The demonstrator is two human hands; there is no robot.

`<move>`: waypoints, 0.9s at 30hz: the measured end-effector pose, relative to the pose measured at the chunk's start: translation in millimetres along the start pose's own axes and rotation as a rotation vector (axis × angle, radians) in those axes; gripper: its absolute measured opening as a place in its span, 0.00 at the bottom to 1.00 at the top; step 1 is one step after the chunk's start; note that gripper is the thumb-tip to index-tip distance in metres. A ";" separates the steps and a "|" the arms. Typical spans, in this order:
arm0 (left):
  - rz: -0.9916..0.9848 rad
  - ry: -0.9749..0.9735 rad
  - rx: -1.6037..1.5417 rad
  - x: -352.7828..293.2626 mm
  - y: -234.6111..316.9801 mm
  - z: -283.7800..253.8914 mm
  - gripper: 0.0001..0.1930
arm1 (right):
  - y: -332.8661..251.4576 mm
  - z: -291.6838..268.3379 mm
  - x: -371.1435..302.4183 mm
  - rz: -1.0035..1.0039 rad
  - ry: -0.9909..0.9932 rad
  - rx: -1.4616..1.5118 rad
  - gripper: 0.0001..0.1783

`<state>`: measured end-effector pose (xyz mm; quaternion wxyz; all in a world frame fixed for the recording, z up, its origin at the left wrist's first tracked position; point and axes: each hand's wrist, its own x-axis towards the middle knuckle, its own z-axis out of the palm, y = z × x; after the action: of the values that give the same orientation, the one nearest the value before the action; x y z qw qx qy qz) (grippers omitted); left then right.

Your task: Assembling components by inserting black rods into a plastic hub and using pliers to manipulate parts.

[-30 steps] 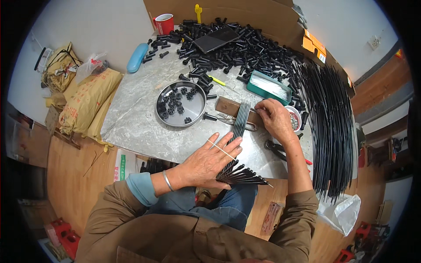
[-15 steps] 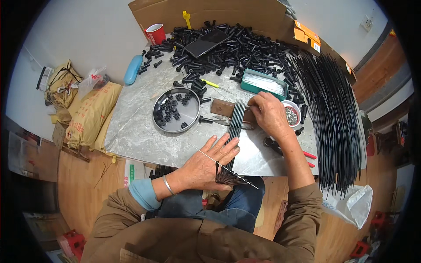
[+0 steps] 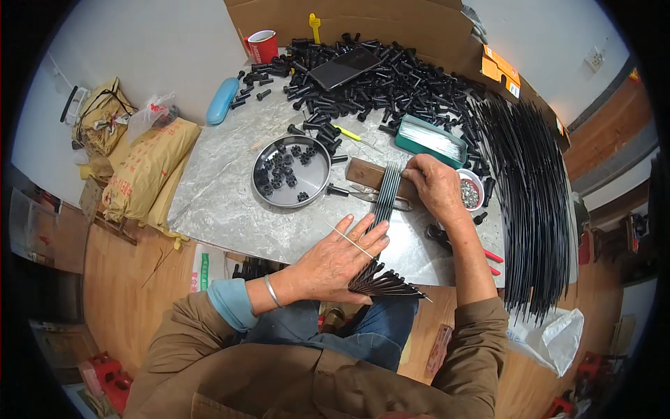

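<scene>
My left hand point(image 3: 335, 262) lies flat with fingers spread over a narrow row of dark, thin strands point(image 3: 386, 202). A thin metal needle point(image 3: 349, 241) slants across the backs of its fingers. Beside the palm, the looped ends of the strands point(image 3: 384, 281) fan out over the table's front edge. The strands' far ends rest over a brown wooden block point(image 3: 364, 172). My right hand point(image 3: 438, 192) is closed at the block's right part, its fingertips pinched beside the strand ends; what they hold is hidden. Pliers point(image 3: 401, 203) lie against the near side of the block.
A round metal tray point(image 3: 256, 181) holds small black parts. Behind are a green box point(image 3: 419, 145) of thin pale rods, a white cup point(image 3: 480, 183) of small metal bits, and heaped black bolt-like pieces point(image 3: 398, 84) under a phone point(image 3: 345, 68). Long black strands point(image 3: 527, 209) cover the right side.
The whole view has shifted slightly, moving the table rightward in the picture. The looped ends by my left palm now spread wider. Both hands keep nearly the same places.
</scene>
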<state>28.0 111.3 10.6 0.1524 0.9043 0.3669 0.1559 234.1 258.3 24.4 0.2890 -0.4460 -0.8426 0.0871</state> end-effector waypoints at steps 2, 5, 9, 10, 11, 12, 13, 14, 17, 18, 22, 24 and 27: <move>0.001 0.010 0.007 0.0 -0.8 0.7 0.51 | 0.1 -3.3 2.1 0.181 -0.097 -0.093 0.06; 0.000 0.014 0.016 0.5 -0.5 0.4 0.50 | -0.2 -1.7 -0.1 0.230 -0.092 -0.006 0.05; 0.014 0.035 0.009 -1.4 -2.6 1.3 0.49 | 2.1 0.0 -1.1 0.119 -0.068 0.112 0.04; 0.011 0.050 0.001 -2.1 -2.6 1.1 0.49 | 4.3 0.3 1.1 0.100 -0.081 0.138 0.04; 0.014 0.066 -0.009 -2.5 -2.8 1.0 0.49 | 5.1 0.0 2.2 0.083 -0.092 0.158 0.05; 0.013 0.070 -0.012 -3.2 -3.3 1.3 0.49 | 3.5 0.8 2.6 0.083 -0.095 0.155 0.05; 0.016 0.073 -0.017 -3.9 -3.9 1.8 0.49 | 1.2 2.1 3.3 0.079 -0.085 0.106 0.05; 0.020 0.076 -0.023 -4.3 -3.9 2.6 0.49 | 0.0 2.4 3.1 0.077 -0.074 0.055 0.05; 0.031 0.083 -0.019 -4.4 -4.1 1.4 0.50 | 10.4 7.7 5.3 0.238 -0.073 0.376 0.04; 0.027 0.086 -0.021 -4.9 -4.6 2.1 0.50 | 10.8 7.2 6.3 0.236 -0.077 0.375 0.04; 0.024 0.083 -0.025 -5.7 -5.4 2.5 0.52 | 13.7 6.6 12.3 0.281 -0.171 0.432 0.04; 0.023 0.090 -0.037 -4.8 -5.2 2.3 0.52 | 18.7 7.0 13.8 0.299 -0.196 0.459 0.04; 0.019 0.075 -0.038 -5.5 -5.8 2.7 0.52 | 20.5 10.1 15.6 0.273 -0.227 0.459 0.04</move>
<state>21.8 110.9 4.9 0.1543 0.8982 0.3608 0.1979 236.0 283.9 14.3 0.2719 -0.4656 -0.7600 0.3629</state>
